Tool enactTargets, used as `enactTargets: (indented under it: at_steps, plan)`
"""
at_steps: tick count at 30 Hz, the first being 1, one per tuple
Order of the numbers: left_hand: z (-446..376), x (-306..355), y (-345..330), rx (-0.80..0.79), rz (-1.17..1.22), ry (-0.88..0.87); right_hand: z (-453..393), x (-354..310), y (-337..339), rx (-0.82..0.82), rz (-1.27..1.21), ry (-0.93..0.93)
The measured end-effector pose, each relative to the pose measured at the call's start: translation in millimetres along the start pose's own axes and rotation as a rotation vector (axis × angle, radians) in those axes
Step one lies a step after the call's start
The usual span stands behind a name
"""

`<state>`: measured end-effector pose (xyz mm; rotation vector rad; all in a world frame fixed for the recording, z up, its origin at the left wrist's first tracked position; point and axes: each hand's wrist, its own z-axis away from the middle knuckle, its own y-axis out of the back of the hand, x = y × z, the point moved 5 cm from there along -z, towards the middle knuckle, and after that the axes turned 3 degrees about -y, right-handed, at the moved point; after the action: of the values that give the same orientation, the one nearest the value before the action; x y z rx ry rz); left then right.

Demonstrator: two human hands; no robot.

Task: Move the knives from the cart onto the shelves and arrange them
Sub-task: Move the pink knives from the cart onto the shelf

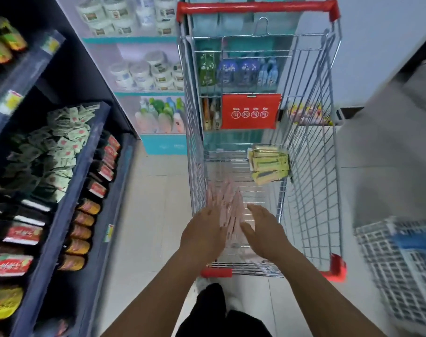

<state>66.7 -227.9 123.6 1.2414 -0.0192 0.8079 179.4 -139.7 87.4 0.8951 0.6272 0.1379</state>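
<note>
Pink packaged knives, a blurred bundle, lie on the wire floor at the near end of the shopping cart. They sit between the two hands and reach just beyond the fingertips. Left hand is at the bundle's left edge, fingers straight and spread, gripping nothing; whether it touches the packs cannot be told. Right hand is at the bundle's right side, fingers straight and released, thumb toward the packs. Beyond the right hand, against the cart's right wall, a stack of yellow-green packaged knives. Farther on, the cart's red child-seat flap and red handle. Left of the left hand, across bare floor tile, dark blue shelves hold dark bottles and pale green sachets. Right of the right hand, a blurred white wire basket.
</note>
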Motion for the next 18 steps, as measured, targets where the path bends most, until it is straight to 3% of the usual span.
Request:
enactTargets:
  at_steps: [7, 13, 18]
  plan:
    - [-67.7, -1.6, -21.0, -0.092, -0.089, -0.019, -56.4, 18.2, 2.6, 0.026, -0.078, -0.114]
    - [-111.2, -31.9, -61.3, -0.129, -0.064, 0.091, -98.3, 30.4, -19.8, -0.049, -0.127, -0.17]
    - [-126.7, -50.5, -103.7, -0.203, 0.001, 0.29, -120.8, 48.6, -50.5, -0.153, -0.138, -0.197]
